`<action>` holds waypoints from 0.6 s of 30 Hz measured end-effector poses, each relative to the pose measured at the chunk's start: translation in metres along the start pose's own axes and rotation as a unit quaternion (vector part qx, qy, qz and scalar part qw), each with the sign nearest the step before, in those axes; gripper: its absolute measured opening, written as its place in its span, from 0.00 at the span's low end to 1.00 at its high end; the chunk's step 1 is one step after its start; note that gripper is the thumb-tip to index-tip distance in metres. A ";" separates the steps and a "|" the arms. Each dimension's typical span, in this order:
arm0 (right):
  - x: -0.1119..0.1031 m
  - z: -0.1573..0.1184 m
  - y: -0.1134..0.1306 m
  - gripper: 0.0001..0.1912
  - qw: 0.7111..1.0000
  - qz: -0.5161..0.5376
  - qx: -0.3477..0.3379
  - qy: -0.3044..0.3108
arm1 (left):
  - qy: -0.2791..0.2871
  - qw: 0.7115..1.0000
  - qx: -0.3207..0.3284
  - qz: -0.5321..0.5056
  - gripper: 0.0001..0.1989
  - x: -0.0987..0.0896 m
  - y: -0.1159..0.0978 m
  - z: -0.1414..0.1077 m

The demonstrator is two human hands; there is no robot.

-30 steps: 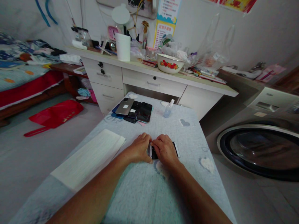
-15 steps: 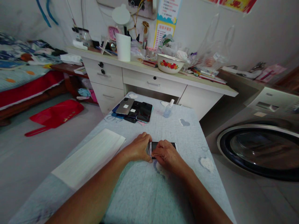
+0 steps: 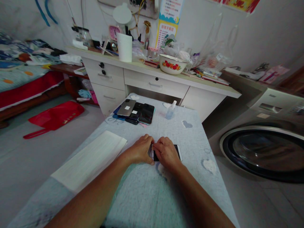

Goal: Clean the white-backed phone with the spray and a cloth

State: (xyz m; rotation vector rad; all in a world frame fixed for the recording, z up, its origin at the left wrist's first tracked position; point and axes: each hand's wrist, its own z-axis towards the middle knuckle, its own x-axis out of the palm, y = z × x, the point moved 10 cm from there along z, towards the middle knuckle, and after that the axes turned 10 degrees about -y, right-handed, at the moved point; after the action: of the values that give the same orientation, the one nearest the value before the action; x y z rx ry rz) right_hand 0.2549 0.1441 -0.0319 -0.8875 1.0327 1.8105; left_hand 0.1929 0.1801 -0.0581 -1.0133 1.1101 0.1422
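A white-framed phone lies flat, dark screen up, on the cloth-covered table. My left hand grips the phone's left end between thumb and fingers. Over the left part of the screen, my right hand has its fingers pinched together near the left edge; what they hold, if anything, is too small to make out. Beyond my hands lies a pile of phones, with a grey one on top and a black one at its right. To their right stands a clear spray bottle.
A white folded sheet lies at the table's left. Behind stands a white desk bearing a flowered bowl and a white container. A washing machine is at right, a red bag on the floor at left.
My right hand has shifted up the phone's left part, toward its far edge, uncovering a bit more of the right end. My left hand has stayed at the left end.
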 end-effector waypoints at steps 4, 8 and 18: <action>0.000 0.002 -0.004 0.09 1.000 -0.018 0.012 -0.020 | 0.003 1.000 -0.002 0.003 0.30 0.000 0.000 0.000; 0.001 0.002 -0.006 0.10 1.000 -0.012 0.019 -0.017 | 0.002 1.000 -0.004 0.001 0.30 0.001 0.001 -0.001; 0.000 -0.006 0.009 0.06 0.998 0.040 -0.034 0.045 | -0.010 1.000 0.010 -0.003 0.32 0.000 0.002 0.001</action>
State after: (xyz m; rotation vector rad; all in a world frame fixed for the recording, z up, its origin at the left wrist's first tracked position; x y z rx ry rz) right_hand 0.2477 0.1360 -0.0316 -0.9884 1.0830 1.8965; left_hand 0.1924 0.1816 -0.0594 -0.9952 1.0876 0.1353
